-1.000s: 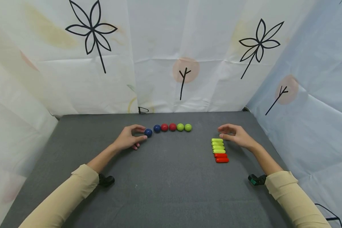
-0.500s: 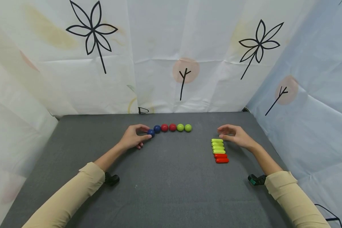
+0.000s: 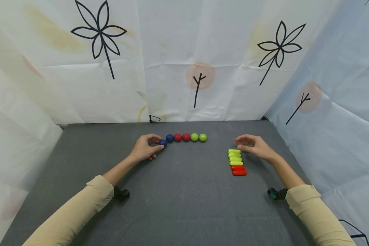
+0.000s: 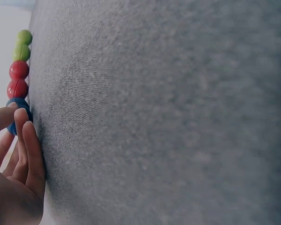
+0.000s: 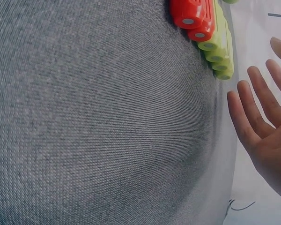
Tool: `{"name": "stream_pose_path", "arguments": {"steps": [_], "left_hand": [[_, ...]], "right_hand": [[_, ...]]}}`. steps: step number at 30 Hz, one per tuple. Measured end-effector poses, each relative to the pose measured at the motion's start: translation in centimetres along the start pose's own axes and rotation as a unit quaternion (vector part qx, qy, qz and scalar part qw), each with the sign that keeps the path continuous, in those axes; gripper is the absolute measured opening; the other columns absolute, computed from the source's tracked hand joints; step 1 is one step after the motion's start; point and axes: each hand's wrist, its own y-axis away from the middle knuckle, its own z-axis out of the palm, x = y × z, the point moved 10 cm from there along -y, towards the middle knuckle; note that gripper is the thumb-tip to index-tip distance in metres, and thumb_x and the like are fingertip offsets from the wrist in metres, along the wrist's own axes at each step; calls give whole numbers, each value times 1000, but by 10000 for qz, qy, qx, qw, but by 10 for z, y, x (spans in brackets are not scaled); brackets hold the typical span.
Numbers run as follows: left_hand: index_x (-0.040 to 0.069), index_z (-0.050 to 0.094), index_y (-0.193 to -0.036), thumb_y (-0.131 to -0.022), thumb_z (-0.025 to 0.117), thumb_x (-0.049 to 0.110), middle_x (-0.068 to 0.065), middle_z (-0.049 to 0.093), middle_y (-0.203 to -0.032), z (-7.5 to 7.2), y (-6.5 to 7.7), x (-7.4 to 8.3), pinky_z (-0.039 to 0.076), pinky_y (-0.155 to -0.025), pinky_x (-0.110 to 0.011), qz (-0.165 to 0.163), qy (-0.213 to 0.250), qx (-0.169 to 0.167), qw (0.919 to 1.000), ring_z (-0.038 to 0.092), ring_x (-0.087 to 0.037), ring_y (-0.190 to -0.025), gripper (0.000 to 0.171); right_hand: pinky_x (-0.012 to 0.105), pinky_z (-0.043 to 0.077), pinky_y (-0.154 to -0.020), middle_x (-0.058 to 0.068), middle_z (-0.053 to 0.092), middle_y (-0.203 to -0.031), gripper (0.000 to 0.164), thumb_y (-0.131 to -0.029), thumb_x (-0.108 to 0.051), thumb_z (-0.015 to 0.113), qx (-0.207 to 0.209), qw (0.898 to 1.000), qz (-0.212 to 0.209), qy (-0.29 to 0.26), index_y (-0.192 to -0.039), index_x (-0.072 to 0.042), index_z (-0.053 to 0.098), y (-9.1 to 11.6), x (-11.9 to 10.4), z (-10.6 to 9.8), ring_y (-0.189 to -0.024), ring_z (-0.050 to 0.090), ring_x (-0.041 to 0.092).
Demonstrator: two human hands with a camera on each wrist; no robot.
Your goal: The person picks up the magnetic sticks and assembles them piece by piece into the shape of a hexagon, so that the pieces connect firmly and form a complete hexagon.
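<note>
My left hand (image 3: 144,148) pinches a blue ball (image 3: 162,143) between thumb and fingers at the left end of a row of balls. Right beside that ball sits a second blue ball (image 3: 169,138), followed by two red balls (image 3: 182,137) and two green balls (image 3: 198,137). In the left wrist view, fingertips cover part of the blue ball (image 4: 19,102). My right hand (image 3: 255,147) hovers, fingers relaxed and holding nothing, by the far end of a column of yellow-green sticks (image 3: 235,157) and two red sticks (image 3: 239,170). The right wrist view shows its fingers spread apart from the sticks.
A grey cloth-covered table (image 3: 184,205) lies under everything. White curtains (image 3: 172,51) with plant drawings stand behind and on both sides of it. A black wrist camera (image 3: 121,194) sits below the left cuff, another wrist camera (image 3: 277,194) below the right.
My left hand has moved slightly right, bringing its blue ball up against the row's left end; it stays there over the last half second. The right hand has hardly moved.
</note>
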Motion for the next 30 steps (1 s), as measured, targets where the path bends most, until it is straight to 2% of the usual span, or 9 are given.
{"name": "stream_pose_path", "arguments": {"steps": [7, 14, 18, 26, 30], "left_hand": [[9, 70, -133, -98, 83, 21, -21, 73, -130, -3, 14, 2, 59, -54, -29, -42, -69, -100, 9999, 69, -15, -60, 39], [11, 71, -133, -97, 84, 24, -20, 72, -130, -2, 33, 2, 59, -55, -30, -130, -37, -228, 9996, 70, -16, -61, 40], [13, 72, -132, -96, 85, 26, -18, 73, -129, 2, 50, 5, 60, -56, -31, -171, 63, -332, 9993, 70, -17, -62, 40], [13, 71, -131, -95, 87, 24, -17, 72, -129, 13, 92, 9, 58, -55, -32, -415, 417, -558, 9967, 71, -21, -66, 41], [11, 70, -131, -94, 87, 23, -18, 71, -131, 16, 113, 9, 58, -54, -32, -560, 605, -576, 9949, 72, -21, -68, 42]], "right_hand": [[28, 55, -97, 21, 70, -143, 45, -106, -25, 72, 78, 10000, -37, -41, -144, -3, 63, 2, -2, -5, -129, 65, 36], [20, 56, -93, 21, 69, -144, 45, -107, -25, 71, 76, 9999, -96, -70, -145, -2, 63, 3, -3, -9, -127, 66, 32], [21, 55, -94, 21, 69, -144, 45, -107, -25, 71, 62, 10000, -33, -67, -145, -2, 63, 3, -1, -9, -126, 66, 32], [35, 54, -98, 22, 69, -145, 46, -107, -25, 71, -26, 9999, 108, 38, -146, -3, 62, 5, 2, -6, -128, 65, 36], [32, 55, -97, 23, 68, -145, 45, -107, -23, 71, -108, 9999, 133, -21, -146, -2, 62, 6, 2, -4, -128, 65, 36]]}}
